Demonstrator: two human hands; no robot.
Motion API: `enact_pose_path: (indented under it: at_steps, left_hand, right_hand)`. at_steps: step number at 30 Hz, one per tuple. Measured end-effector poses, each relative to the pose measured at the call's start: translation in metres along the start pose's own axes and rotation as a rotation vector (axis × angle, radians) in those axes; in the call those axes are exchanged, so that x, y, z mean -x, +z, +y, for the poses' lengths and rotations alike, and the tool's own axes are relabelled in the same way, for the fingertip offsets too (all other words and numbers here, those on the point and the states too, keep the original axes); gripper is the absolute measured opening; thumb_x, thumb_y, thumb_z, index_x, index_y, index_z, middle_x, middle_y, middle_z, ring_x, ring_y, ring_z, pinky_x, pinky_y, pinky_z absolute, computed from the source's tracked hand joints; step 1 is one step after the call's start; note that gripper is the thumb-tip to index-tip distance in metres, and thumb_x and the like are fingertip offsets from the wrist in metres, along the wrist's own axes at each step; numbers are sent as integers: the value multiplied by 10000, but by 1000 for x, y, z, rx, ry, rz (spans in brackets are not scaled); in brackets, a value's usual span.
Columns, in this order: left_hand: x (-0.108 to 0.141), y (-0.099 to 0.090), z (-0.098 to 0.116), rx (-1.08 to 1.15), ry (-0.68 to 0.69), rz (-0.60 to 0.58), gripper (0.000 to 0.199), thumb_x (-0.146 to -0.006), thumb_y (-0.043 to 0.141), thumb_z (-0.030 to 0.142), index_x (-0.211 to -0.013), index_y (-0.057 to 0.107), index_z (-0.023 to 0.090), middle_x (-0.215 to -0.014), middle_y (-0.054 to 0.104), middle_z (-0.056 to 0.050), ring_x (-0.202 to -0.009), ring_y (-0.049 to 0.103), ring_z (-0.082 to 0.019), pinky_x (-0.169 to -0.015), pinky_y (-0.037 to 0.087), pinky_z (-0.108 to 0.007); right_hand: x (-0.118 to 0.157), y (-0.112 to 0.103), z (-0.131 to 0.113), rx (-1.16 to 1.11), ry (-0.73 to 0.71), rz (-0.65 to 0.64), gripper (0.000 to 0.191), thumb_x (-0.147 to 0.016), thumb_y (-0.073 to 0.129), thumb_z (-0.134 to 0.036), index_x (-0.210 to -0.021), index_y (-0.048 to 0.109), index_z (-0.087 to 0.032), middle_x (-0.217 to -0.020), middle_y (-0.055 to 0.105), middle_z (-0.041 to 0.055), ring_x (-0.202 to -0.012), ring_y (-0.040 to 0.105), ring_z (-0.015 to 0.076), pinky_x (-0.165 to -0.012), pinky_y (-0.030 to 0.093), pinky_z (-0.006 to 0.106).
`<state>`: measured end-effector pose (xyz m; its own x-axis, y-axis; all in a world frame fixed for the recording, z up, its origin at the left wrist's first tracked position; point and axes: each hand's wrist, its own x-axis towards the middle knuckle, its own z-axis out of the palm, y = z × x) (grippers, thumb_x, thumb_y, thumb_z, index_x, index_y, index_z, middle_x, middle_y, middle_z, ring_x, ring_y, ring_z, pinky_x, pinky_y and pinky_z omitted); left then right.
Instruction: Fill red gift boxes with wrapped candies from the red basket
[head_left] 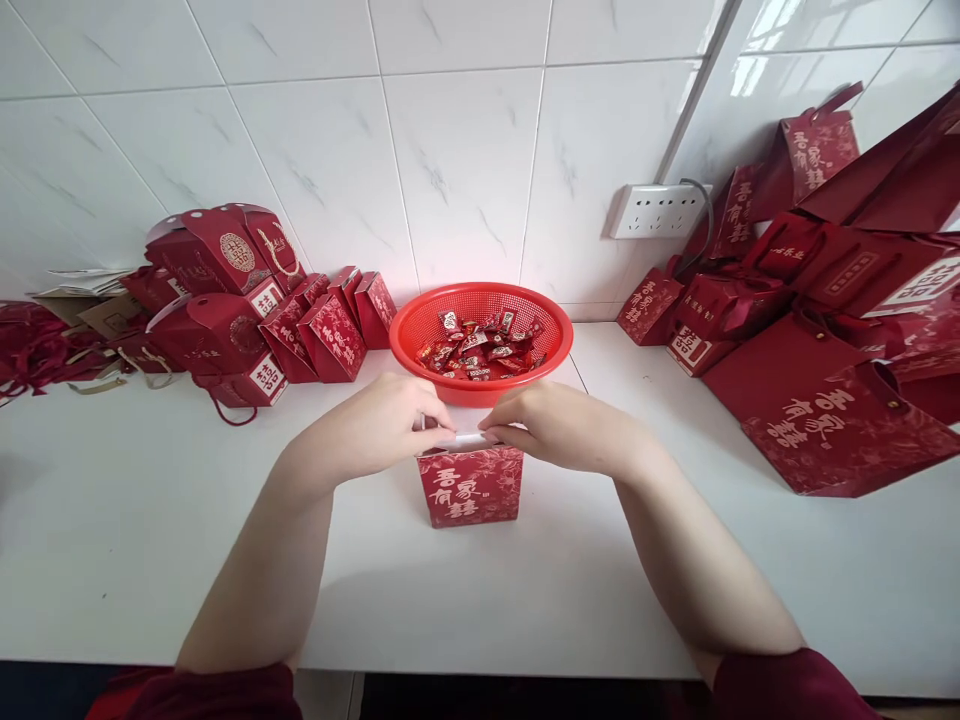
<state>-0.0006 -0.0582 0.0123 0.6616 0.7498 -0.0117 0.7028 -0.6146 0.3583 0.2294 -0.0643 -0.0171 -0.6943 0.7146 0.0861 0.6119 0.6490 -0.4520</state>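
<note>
A small red gift box (474, 488) with white lettering stands upright on the white table in front of me. Its top edge shows a white inner flap between my fingers. My left hand (390, 418) pinches the top of the box at its left side. At the right side, my right hand (551, 425) pinches the same top edge. The fingertips of both hands are close together, and part of the flap is hidden under them. Just behind the box sits a red plastic basket (559, 345) holding many red-wrapped candies (480, 345).
Red gift boxes (334, 335) and handled boxes (225, 250) are stacked at the left against the tiled wall. Larger red gift bags (847, 430) pile up at the right. A power socket (660, 212) is on the wall, with a grey cable. The table's front edge runs below my forearms.
</note>
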Motion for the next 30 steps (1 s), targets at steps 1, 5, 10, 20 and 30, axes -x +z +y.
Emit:
enact_pose_path:
  at_steps: [1, 5, 10, 20, 30]
  left_hand:
    - [-1, 1, -2, -17, 15, -19, 254, -882, 561, 320, -747, 743, 205, -759, 682, -12, -652, 596, -137, -560, 352, -253]
    - [-5, 6, -2, -81, 40, -41, 293, -870, 541, 297, -638, 684, 190, -660, 633, -10, -582, 551, -130, -517, 276, -270]
    - [-4, 8, 2, -210, 24, -36, 342, -876, 500, 251, -544, 518, 176, -520, 489, 10, -483, 409, -114, -494, 169, -309]
    - [-18, 18, -3, -159, -113, 131, 200, -866, 504, 238, -694, 587, 183, -631, 606, -9, -539, 487, -139, -521, 265, -282]
    - [-7, 23, 2, 12, -110, -194, 222, -845, 528, 236, -1049, 609, 202, -899, 694, -41, -676, 621, -180, -565, 390, -272]
  right_hand:
    - [0, 1, -1, 5, 0, -11, 364, -979, 477, -187, -617, 518, -172, -604, 499, -20, -543, 356, 97, -556, 272, 272]
    - [-3, 4, 0, 65, -10, -14, 356, -983, 465, -165, -627, 486, -173, -620, 519, -17, -550, 379, 100, -551, 256, 271]
    - [-6, 7, 2, 37, -6, 10, 293, -997, 472, -205, -717, 552, -177, -720, 616, 14, -591, 477, 121, -555, 303, 269]
    - [-2, 5, 2, -26, -99, 110, 143, -887, 593, -95, -938, 650, -217, -1116, 636, 47, -864, 633, 164, -706, 479, 274]
    - [16, 1, -7, 3, -83, -66, 363, -870, 661, -185, -1222, 674, -269, -1238, 675, 68, -1039, 674, 264, -879, 541, 371]
